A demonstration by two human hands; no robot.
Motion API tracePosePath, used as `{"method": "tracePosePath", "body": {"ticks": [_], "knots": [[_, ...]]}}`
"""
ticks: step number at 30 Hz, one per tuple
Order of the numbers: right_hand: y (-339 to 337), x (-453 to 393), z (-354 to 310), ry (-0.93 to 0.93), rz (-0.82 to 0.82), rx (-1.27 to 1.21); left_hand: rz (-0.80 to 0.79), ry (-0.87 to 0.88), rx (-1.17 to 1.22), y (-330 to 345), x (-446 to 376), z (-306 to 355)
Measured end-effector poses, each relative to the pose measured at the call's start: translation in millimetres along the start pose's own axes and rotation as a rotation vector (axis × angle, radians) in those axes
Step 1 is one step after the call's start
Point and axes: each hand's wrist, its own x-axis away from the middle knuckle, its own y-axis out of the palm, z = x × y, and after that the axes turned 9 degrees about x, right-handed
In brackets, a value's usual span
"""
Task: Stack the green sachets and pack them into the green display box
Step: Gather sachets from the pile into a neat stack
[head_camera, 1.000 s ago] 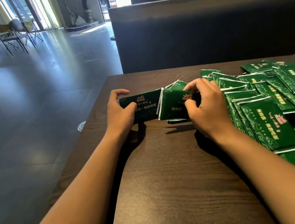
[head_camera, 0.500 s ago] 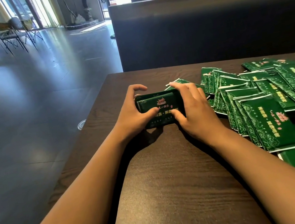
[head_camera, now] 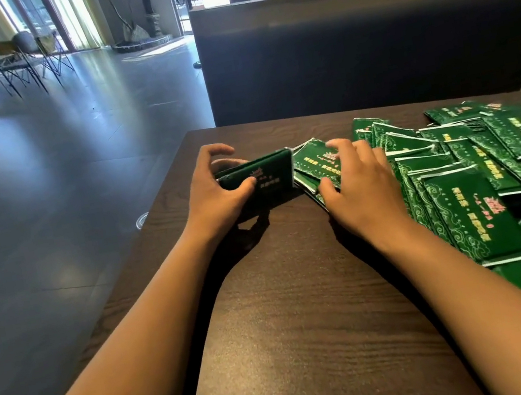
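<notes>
Head: left hand (head_camera: 218,201) grips box (head_camera: 266,179).

One head-worn camera looks forward and down from close above the near edge of the table (head_camera: 313,344), taking in both forearms and the far bench (head_camera: 365,50).

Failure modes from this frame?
1. The small green display box, tilted in the left hand, sits near the dark wooden table's left edge; a slipped grip may drop it.
2. The right hand presses fanned green foil sachets; they may slide apart rather than stack.
</notes>
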Motion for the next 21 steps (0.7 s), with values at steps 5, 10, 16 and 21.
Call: {"method": "tracePosePath", "body": {"ticks": [5, 10, 16, 21], "knots": [[-1.3, 3.2, 8.6, 0.005, -0.223, 0.238, -0.042, -0.054, -0.015, 0.7, 2.2, -1.0], [0.7, 2.4, 4.8, -0.032, -0.228, 0.213, -0.002, -0.005, -0.080, 0.9, 1.0, 1.9], [-1.8, 4.9, 3.3, -0.026, -0.210, 0.207, 0.044, -0.071, 0.015, -2.3, 1.8, 0.7], [-3.8, 4.3, 2.6, 0.029, -0.224, 0.174, 0.037, -0.043, -0.010, -0.9, 1.2, 0.7]]}}
